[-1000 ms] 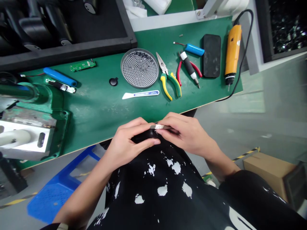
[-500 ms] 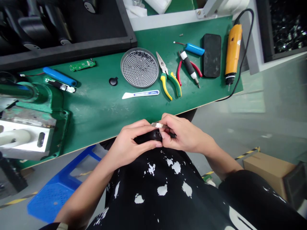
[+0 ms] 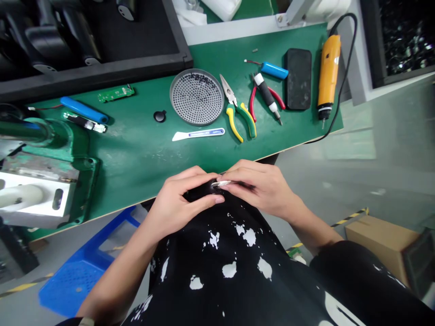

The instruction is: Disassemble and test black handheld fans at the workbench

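Observation:
My left hand (image 3: 180, 199) cups a small round black object (image 3: 204, 194) against my lap, with its fingers curled over the top. My right hand (image 3: 258, 188) pinches a slim tool with a flat metal tip (image 3: 220, 183), and that tip rests on the black object. The hands nearly meet there, and they hide most of the object. Its exact kind cannot be made out.
On the green workbench (image 3: 142, 158) lie a round perforated grey tray (image 3: 196, 97), yellow-green pliers (image 3: 239, 118), a white spudger (image 3: 199, 134), red-handled cutters (image 3: 260, 102) and an orange electric screwdriver (image 3: 328, 72). A green press (image 3: 44, 176) stands at left.
The metal-tipped tool now lies flatter across the black object, its tip lower than half a second ago. My right hand has shifted slightly with it. My left hand holds nearly still.

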Demonstrator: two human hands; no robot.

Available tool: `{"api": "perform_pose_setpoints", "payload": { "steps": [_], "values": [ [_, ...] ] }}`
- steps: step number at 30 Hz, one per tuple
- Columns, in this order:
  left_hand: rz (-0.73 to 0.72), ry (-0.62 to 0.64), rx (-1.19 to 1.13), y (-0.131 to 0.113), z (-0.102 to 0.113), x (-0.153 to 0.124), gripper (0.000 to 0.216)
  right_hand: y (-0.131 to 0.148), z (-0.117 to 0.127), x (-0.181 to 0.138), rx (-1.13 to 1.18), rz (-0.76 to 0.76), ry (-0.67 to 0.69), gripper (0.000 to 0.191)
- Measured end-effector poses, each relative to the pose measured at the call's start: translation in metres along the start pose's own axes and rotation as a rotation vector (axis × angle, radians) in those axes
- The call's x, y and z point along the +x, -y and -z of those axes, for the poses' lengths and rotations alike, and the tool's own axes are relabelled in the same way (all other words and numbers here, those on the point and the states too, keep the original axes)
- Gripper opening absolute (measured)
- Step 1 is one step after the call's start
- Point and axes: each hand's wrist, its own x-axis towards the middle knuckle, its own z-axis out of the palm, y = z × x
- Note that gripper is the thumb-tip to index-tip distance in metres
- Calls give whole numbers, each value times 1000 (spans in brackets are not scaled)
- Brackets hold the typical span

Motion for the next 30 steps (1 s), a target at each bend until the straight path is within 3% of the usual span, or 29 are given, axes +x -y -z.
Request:
{"api": "perform_pose_setpoints", "payload": {
  "steps": [11,30],
  "values": [
    [-8,39,-15,2,-5,2,29,2,0,0,-285,-79,134,10],
    [-34,20,-39,-1,-9,1,34,1,2,-2,-84,-192,214,10]
  ]
}}
